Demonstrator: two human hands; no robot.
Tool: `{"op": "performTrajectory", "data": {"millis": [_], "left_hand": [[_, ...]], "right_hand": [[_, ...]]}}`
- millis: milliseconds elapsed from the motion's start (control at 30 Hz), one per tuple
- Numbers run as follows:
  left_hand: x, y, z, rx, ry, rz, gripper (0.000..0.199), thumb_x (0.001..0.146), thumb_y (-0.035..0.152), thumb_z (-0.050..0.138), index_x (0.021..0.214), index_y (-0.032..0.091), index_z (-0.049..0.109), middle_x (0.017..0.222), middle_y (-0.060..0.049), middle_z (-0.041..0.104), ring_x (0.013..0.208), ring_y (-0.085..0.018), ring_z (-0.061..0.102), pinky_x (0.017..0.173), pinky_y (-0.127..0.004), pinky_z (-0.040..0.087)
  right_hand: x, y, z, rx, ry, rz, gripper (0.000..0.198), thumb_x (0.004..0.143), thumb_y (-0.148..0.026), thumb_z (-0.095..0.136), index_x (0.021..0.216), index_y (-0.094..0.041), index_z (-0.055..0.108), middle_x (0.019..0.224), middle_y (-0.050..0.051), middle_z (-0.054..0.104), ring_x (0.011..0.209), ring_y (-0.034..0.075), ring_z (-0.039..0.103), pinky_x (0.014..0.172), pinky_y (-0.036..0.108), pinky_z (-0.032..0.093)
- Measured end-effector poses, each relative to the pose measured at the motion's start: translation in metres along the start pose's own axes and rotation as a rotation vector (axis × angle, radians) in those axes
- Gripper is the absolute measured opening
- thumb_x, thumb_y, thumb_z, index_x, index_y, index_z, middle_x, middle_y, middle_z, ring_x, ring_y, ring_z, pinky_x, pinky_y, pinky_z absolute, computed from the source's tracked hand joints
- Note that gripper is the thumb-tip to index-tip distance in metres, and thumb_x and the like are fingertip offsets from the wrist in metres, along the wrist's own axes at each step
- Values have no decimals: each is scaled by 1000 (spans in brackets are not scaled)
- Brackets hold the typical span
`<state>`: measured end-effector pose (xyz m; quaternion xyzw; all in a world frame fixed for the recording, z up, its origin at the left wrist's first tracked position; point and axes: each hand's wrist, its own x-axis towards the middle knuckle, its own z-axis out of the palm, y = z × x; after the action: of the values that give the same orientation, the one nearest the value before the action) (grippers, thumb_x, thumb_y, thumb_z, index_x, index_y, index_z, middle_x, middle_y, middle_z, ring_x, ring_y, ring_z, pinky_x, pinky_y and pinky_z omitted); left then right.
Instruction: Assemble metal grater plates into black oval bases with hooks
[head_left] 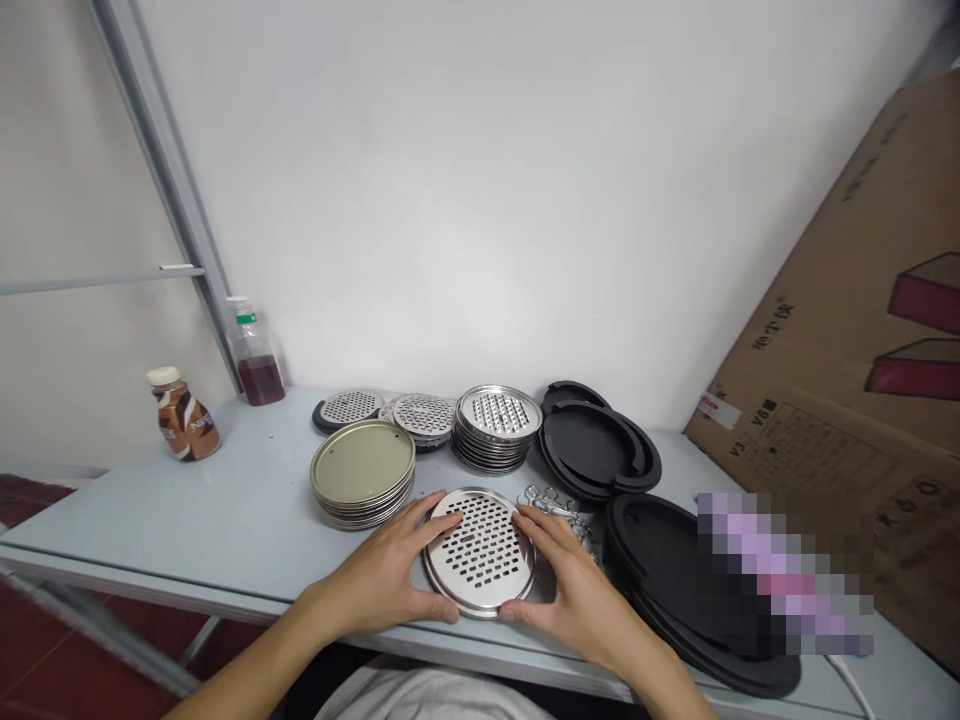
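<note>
A round metal grater disc with rows of slots lies near the table's front edge, its rim on a disc or plate beneath that I cannot make out. My left hand grips it from the left, thumb at the near rim and fingers over the top. From the right, my right hand holds the opposite rim in the same way. Just beyond my left hand stands a stack of gold-coloured round plates. Bent wire hooks lie in a pile behind my right hand.
Toward the wall sit a stack of grater discs and flatter slotted discs. Black round bases lie at the right, with a nearer black stack. Two bottles stand left; a large carton leans right.
</note>
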<state>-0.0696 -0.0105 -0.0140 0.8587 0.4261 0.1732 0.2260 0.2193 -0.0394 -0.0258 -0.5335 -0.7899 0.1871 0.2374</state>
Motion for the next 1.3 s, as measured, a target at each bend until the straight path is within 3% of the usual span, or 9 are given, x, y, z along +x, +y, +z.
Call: {"op": "performTrajectory", "data": {"millis": [1067, 1200, 1267, 1300], "left_hand": [[0, 0, 0, 31, 3, 1, 97, 67, 60, 82, 150, 35, 39, 163, -7, 24, 146, -35, 30, 118, -50, 28], [-1, 0, 0, 27, 7, 2, 97, 67, 58, 83, 151, 35, 38, 164, -6, 23, 146, -35, 30, 118, -50, 28], [-1, 0, 0, 27, 3, -11, 98, 67, 59, 83, 151, 36, 38, 164, -6, 22, 146, -36, 29, 118, -51, 28], [0, 0, 0, 26, -1, -17, 98, 67, 59, 83, 150, 36, 38, 164, -6, 22, 146, -36, 29, 118, -51, 28]], "right_hand": [[1, -2, -2, 14, -13, 17, 94, 69, -60, 77, 148, -21, 45, 157, 13, 36, 146, 31, 28, 120, 46, 26], [-1, -14, -14, 7, 56, 3, 76, 78, -57, 70, 142, -20, 52, 153, 14, 43, 139, 34, 42, 113, 47, 37], [1, -19, -29, -4, 173, 15, 59, 86, -52, 61, 134, -18, 59, 140, 16, 57, 119, 32, 59, 98, 43, 50], [4, -20, -39, -9, 236, 45, 52, 90, -51, 57, 130, -19, 62, 128, 15, 66, 101, 29, 68, 85, 39, 55]]}}
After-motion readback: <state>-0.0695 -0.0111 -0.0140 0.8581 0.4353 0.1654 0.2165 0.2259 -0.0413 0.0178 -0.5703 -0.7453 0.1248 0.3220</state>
